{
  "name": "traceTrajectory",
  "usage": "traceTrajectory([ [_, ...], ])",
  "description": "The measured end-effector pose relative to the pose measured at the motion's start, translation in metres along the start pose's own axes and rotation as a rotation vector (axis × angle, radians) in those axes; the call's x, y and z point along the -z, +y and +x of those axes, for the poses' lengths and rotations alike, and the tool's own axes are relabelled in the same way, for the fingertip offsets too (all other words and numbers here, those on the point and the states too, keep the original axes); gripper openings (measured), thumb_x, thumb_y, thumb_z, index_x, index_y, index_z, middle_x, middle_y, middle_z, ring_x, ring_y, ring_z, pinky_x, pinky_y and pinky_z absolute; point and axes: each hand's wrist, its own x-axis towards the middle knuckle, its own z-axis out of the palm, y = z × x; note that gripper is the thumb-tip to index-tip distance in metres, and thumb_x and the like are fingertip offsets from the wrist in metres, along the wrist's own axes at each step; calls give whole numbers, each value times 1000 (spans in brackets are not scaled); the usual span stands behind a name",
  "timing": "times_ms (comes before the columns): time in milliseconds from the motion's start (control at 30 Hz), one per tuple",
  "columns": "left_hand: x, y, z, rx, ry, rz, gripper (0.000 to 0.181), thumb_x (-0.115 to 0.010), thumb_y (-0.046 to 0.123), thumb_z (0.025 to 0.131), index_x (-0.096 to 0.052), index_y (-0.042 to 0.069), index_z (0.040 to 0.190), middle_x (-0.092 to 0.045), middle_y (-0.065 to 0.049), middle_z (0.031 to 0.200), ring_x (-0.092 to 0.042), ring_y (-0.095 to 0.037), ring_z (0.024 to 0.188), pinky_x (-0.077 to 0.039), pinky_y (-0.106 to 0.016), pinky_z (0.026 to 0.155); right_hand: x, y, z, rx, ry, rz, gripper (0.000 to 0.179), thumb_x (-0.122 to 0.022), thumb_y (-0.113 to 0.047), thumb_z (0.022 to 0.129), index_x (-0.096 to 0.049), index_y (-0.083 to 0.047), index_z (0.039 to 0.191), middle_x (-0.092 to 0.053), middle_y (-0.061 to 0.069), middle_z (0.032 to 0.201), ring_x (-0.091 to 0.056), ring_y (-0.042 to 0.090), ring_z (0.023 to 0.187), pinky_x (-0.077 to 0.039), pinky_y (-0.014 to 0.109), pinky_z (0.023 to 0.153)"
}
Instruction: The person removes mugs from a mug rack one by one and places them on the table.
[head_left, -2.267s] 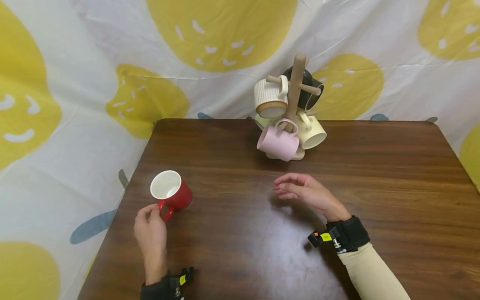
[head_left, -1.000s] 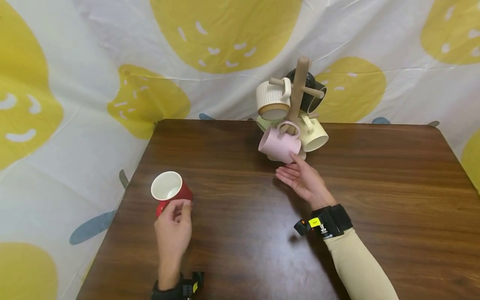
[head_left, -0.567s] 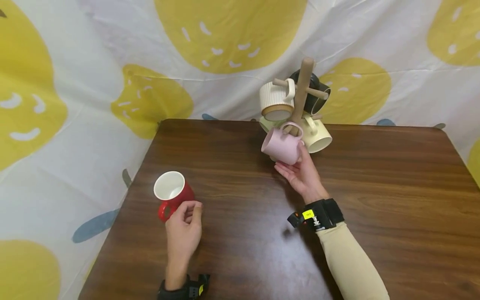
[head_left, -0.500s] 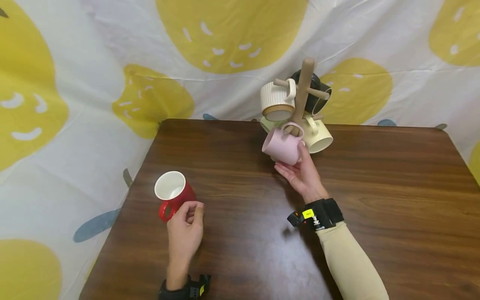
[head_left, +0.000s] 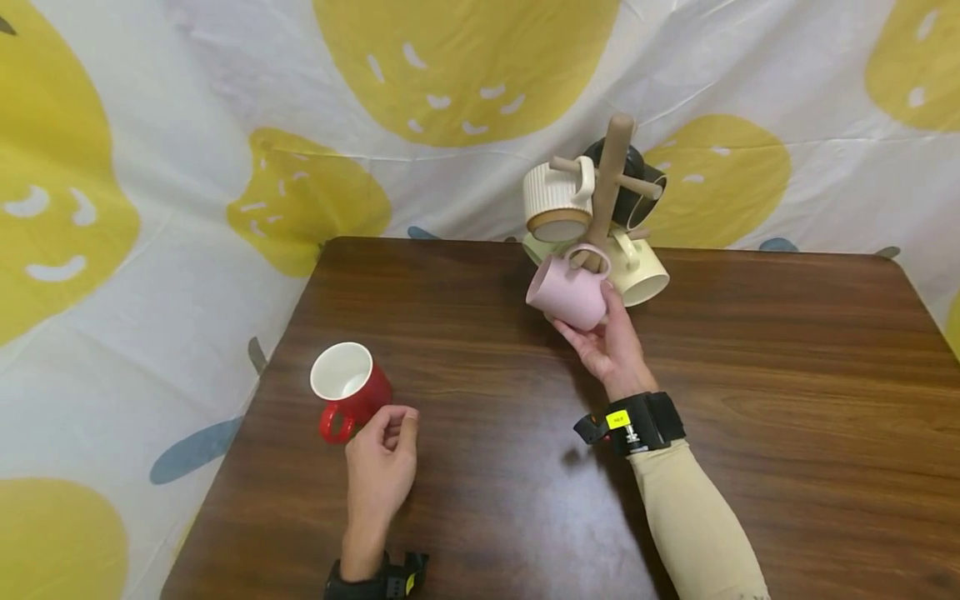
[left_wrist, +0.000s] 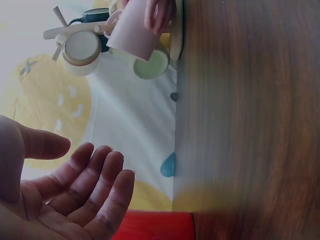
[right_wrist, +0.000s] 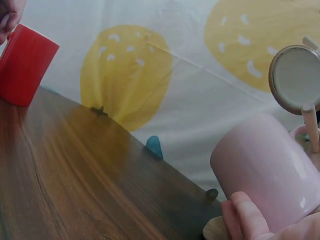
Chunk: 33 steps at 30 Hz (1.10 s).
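A pink mug [head_left: 567, 292] hangs tilted by its handle from a low peg of the wooden mug tree [head_left: 611, 179]. My right hand [head_left: 617, 346] grips it from below, thumb along its base side and fingers under the body. In the right wrist view, fingers [right_wrist: 245, 215] press against the mug's underside. At the left, a red mug [head_left: 371, 392] with a white inside stands upright on the table. My left hand [head_left: 382, 462] is just beside it with loosely curled fingers and holds nothing; the left wrist view shows its bare palm [left_wrist: 70, 195].
Above the pink mug hangs a ribbed white mug [head_left: 551, 196]. Dark mugs [head_left: 633, 196] are behind the post, a cream mug [head_left: 637, 271] is low on the right, and a pale green one [left_wrist: 151, 65] sits behind. A lemon-print cloth [head_left: 450, 192] backs the brown table [head_left: 480, 483].
My left hand has left the red mug's handle and shifted right. My right hand has reached up to the pink mug and taken hold of it from below.
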Motion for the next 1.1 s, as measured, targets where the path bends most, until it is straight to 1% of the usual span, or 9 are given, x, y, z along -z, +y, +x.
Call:
traceTrajectory([
  [167, -3, 0, -1, -12, -22, -10, 11, -64, 14, 87, -72, 7, 86, -73, -6, 80, -64, -10, 65, -59, -35, 64, 1, 1, -4, -37, -7, -26, 73, -74, -32, 79, -31, -13, 135, -36, 11, 129, -43, 29, 123, -39, 47, 103],
  [300, -4, 3, -1, -20, -37, -13, 11, -64, 15, 87, -72, 8, 85, -73, -6, 80, -63, -10, 65, -58, -35, 64, -2, 3, -10, -62, -41, -75, 78, -74, -34, 78, -28, -10, 136, -35, 12, 130, -44, 29, 122, -46, 47, 97],
  [433, -7, 4, 0, -25, -48, -17, 13, -64, 16, 88, -72, 6, 85, -73, -6, 79, -62, -10, 65, -58, -34, 64, -5, 5, -16, -79, -62, -117, 80, -75, -35, 77, -27, -10, 136, -35, 12, 130, -47, 30, 120, -52, 47, 90],
  [567, -8, 6, 1, -33, -57, -24, 14, -63, 15, 88, -72, 4, 86, -73, -7, 79, -63, -13, 65, -58, -36, 63, -6, 8, -20, -101, -86, -143, 80, -73, -35, 79, -25, -9, 137, -36, 12, 129, -49, 30, 117, -54, 46, 88],
  [700, -9, 7, 3, -38, -65, -22, 15, -63, 14, 88, -72, 3, 86, -73, -9, 78, -63, -16, 66, -58, -37, 63, -6, 11, -23, -109, -100, -167, 78, -71, -36, 80, -25, -6, 136, -36, 13, 128, -53, 30, 112, -57, 46, 82],
  [800, -10, 6, 3, -34, -70, -18, 16, -62, 15, 89, -72, 3, 86, -72, -9, 78, -63, -16, 66, -57, -37, 63, -7, 13, -26, -121, -105, -181, 78, -71, -36, 81, -25, -4, 135, -37, 14, 127, -55, 30, 109, -58, 45, 79],
  [1100, -13, 7, 3, -40, -67, -23, 15, -62, 14, 88, -72, 3, 86, -72, -8, 77, -61, -13, 64, -56, -34, 61, -5, 19, -37, -173, -170, -271, 76, -63, -38, 87, -21, -2, 139, -38, 17, 128, -56, 31, 107, -58, 43, 79],
])
